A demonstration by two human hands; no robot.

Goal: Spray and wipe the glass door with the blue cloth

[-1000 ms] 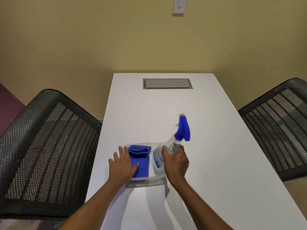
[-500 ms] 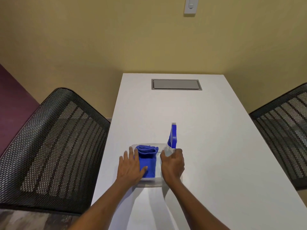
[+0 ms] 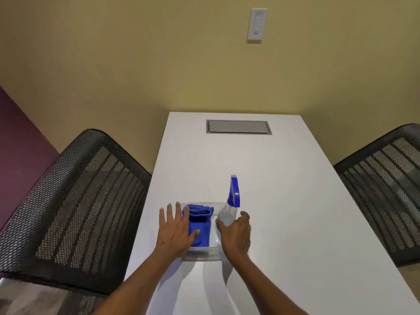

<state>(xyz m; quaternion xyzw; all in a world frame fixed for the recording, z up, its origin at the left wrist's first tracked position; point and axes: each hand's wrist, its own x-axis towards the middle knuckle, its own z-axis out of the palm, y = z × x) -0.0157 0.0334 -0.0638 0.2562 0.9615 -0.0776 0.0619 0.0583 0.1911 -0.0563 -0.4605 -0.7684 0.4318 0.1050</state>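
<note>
A folded blue cloth [image 3: 201, 226] lies in a clear plastic tray [image 3: 203, 254] near the front of the white table [image 3: 284, 201]. My left hand [image 3: 176, 230] lies flat, fingers spread, over the tray's left edge, its thumb resting on the cloth. A clear spray bottle [image 3: 228, 213] with a blue trigger head stands upright at the tray's right end. My right hand [image 3: 235, 234] is wrapped around the bottle's lower body, hiding most of it. No glass door is in view.
Two black mesh chairs flank the table, one on the left [image 3: 75, 205] and one on the right [image 3: 386, 189]. A grey cable hatch [image 3: 238, 127] is set into the table's far end. A yellow wall with a white switch [image 3: 258, 25] stands behind.
The spray bottle has gone from tilted right to upright, with its nozzle turned away from me. My right hand has loosened and shifted slightly right on it. The view has tilted up.
</note>
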